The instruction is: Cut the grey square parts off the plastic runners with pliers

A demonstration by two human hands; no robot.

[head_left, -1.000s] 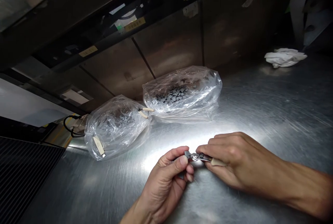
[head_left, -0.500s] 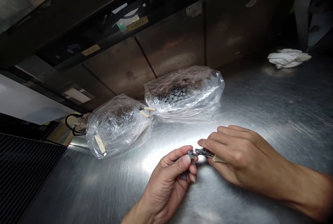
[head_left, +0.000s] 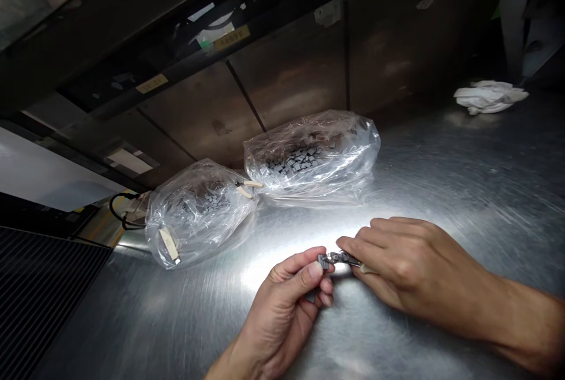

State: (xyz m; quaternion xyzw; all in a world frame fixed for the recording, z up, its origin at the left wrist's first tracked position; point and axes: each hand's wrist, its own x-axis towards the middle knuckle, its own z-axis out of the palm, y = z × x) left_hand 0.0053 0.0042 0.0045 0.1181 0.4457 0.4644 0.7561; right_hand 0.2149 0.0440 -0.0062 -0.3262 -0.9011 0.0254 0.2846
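Between thumb and forefinger, my left hand (head_left: 286,300) pinches a small grey ribbed block (head_left: 323,261). My right hand (head_left: 408,268) is closed around the cream handles of small metal nippers (head_left: 346,258). Their jaws point left and meet the right end of the block; whether they bite into it is too small to tell. Most of the handles lie hidden under my right fingers. Both hands are just above the metal tabletop (head_left: 185,321).
Behind my hands stands a clear plastic bag (head_left: 348,162) with many small grey pieces. A second clear bag (head_left: 194,215) with similar pieces sits to its left. Cream-handled tools (head_left: 252,184) lie at it. A crumpled white cloth (head_left: 489,97) rests at the back right.
My right hand's knuckles have dropped slightly and its grip on the nippers looks a little tighter. My left hand and the block are nearly still.
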